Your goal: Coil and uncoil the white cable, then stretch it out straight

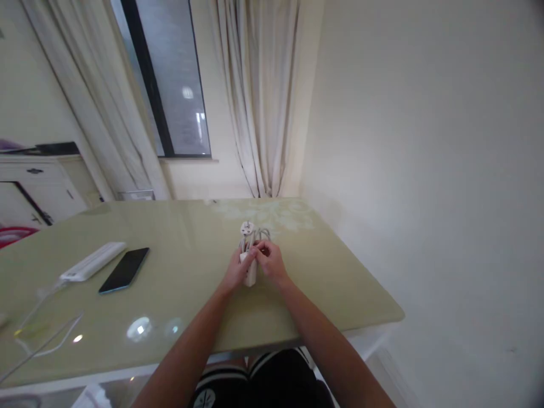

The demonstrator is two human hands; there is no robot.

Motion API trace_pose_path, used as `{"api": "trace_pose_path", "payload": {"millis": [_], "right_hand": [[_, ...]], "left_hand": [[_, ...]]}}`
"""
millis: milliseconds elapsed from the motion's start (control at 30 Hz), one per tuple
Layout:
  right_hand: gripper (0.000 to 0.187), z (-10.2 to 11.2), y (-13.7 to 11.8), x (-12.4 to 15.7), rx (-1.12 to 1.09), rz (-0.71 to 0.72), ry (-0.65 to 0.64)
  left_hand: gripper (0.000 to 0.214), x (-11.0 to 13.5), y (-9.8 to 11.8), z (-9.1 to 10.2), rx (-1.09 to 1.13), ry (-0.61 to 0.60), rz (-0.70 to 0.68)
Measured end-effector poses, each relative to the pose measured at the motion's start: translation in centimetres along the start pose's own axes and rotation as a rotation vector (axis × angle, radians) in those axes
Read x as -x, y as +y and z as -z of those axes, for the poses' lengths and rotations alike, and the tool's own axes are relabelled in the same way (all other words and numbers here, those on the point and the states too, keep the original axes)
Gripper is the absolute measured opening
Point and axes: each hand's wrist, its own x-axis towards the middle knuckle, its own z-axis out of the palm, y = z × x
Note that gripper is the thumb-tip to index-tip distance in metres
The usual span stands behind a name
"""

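Near the middle of the table, a white power strip (251, 276) points toward me, partly covered by my hands. Its grey cord (264, 232) is gathered in loops beyond it, and the white plug (247, 228) faces up at the far end. Around the strip's left side my left hand (238, 268) is closed, thumb on top. The fingers of my right hand (270, 258) are pinched together at the cord where it meets the strip. Exactly what lies between those fingertips is too small to make out.
A black phone (124, 270) and a long white power strip (94, 262) with a trailing white cable (40, 309) lie to the left on the glossy green table (182, 226). A wall (425, 170) borders the table's right side. Curtains (259, 102) hang behind.
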Motion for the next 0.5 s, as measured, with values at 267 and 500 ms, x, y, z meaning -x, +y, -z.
{"api": "trace_pose_path", "payload": {"millis": [267, 500], "right_hand": [[0.029, 0.5, 0.3, -0.4, 0.209, -0.002, 0.139], [0.031, 0.7, 2.4, -1.1, 0.276, -0.026, 0.141]], "left_hand": [[0.059, 0.0, 1.3, -0.5, 0.029, 0.203, 0.159], [0.044, -4.2, 3.8, 4.3, 0.25, 0.604, 0.337]]}}
